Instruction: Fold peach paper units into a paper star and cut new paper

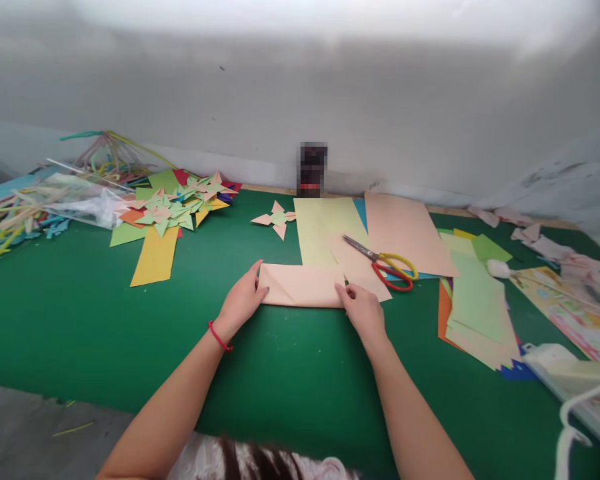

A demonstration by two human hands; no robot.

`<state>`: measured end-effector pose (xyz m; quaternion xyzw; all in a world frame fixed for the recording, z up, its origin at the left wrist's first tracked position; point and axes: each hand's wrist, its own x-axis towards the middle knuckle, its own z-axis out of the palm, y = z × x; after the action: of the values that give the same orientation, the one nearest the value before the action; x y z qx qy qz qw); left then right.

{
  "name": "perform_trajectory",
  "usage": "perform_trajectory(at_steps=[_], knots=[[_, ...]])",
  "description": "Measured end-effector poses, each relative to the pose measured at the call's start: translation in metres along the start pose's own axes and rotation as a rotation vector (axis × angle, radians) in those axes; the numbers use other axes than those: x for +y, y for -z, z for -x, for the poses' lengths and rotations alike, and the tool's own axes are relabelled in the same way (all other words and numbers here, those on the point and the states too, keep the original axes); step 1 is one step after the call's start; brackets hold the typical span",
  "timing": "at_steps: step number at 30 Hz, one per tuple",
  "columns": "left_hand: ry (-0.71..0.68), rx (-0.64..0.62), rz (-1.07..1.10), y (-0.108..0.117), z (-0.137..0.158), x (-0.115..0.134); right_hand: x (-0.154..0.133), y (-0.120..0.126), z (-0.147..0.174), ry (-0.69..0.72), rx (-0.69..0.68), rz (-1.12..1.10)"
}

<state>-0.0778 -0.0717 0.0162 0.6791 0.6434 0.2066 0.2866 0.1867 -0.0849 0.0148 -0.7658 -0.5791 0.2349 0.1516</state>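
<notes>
A folded strip of pale pink paper (300, 285) lies in front of me, a diagonal crease showing near its left part. My left hand (244, 293) grips its left end, thumb on top and fingers behind. At the right end my right hand (363, 308) pinches the paper near the corner. Just beyond, to the right, scissors (375, 257) with one yellow and one red handle rest with their blades slightly apart on sheets of paper. A pale yellow sheet (323, 223) and a larger pink sheet (405, 233) lie behind the strip.
Folded paper stars (175, 210) are heaped on coloured paper at the left; a single star (279, 219) lies nearer the middle. Pipe cleaners (15, 213) and a plastic bag (87, 207) fill the far left. Green sheets (475, 293) and a white glue gun (550, 357) are at right.
</notes>
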Motion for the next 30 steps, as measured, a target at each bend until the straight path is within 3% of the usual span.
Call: perform_trajectory(at_steps=[3, 7, 10, 15, 18, 21, 23, 27, 30], knots=[[-0.007, 0.002, -0.091, -0.001, 0.004, 0.0, 0.0, -0.001, 0.0, 0.002, -0.002, 0.016], [0.021, 0.169, -0.326, -0.004, 0.008, 0.004, 0.002, -0.002, 0.0, 0.007, 0.006, 0.001], [-0.102, 0.244, -0.395, -0.01, 0.008, 0.01, 0.002, -0.002, 0.0, 0.009, 0.014, 0.006], [-0.363, 0.11, -0.428, -0.031, 0.009, 0.021, 0.001, -0.002, 0.0, 0.006, 0.018, 0.01], [-0.349, 0.008, -0.46, -0.045, 0.012, 0.024, 0.0, -0.002, 0.0, 0.002, 0.01, 0.034], [-0.336, -0.01, -0.465, -0.052, 0.012, 0.023, 0.001, -0.001, -0.001, -0.001, 0.004, 0.048], [-0.345, -0.007, -0.463, -0.053, 0.012, 0.021, -0.001, 0.001, -0.004, 0.05, 0.064, 0.06], [-0.35, -0.018, -0.479, -0.051, 0.011, 0.02, -0.021, 0.006, -0.013, 0.294, 0.252, 0.151], [-0.356, -0.031, -0.488, -0.05, 0.011, 0.021, -0.051, 0.002, -0.021, 0.404, 0.129, 0.203]])
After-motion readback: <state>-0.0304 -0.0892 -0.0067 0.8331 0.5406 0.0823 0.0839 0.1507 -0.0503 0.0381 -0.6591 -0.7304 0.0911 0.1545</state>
